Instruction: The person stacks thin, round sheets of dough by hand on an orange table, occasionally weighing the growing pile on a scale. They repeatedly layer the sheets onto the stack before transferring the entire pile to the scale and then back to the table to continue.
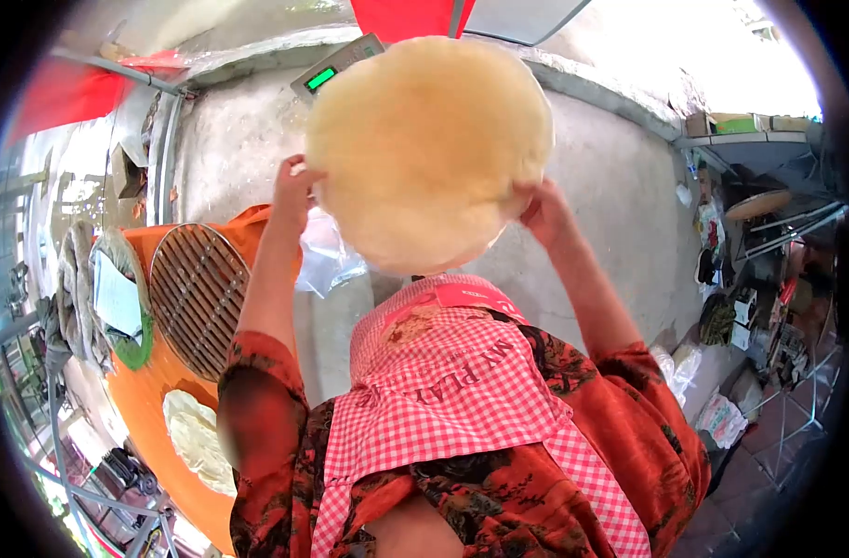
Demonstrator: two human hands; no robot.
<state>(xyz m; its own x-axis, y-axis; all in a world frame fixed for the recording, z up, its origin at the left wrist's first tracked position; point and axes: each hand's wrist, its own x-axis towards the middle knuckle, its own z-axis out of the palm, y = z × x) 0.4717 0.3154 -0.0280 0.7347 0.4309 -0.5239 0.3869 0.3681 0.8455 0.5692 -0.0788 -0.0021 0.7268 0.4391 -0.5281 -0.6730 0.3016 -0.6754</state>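
Note:
A large round pale-yellow sheet (429, 139), thin and flat like rolled dough or flatbread, is held up in front of me. My left hand (297, 191) pinches its left edge, and my right hand (539, 206) grips its lower right edge between thumb and fingers. Behind the sheet's upper left side, a scale (336, 67) with a lit green display shows in part. Below its left side lies a clear plastic bag (327, 256).
An orange-covered table (150, 395) at the left bears a round slatted rack (199, 299) and a pale folded sheet (199, 439). Farther left is a green-edged round item with white paper (116, 296). Shelves (769, 139) and clutter stand at the right.

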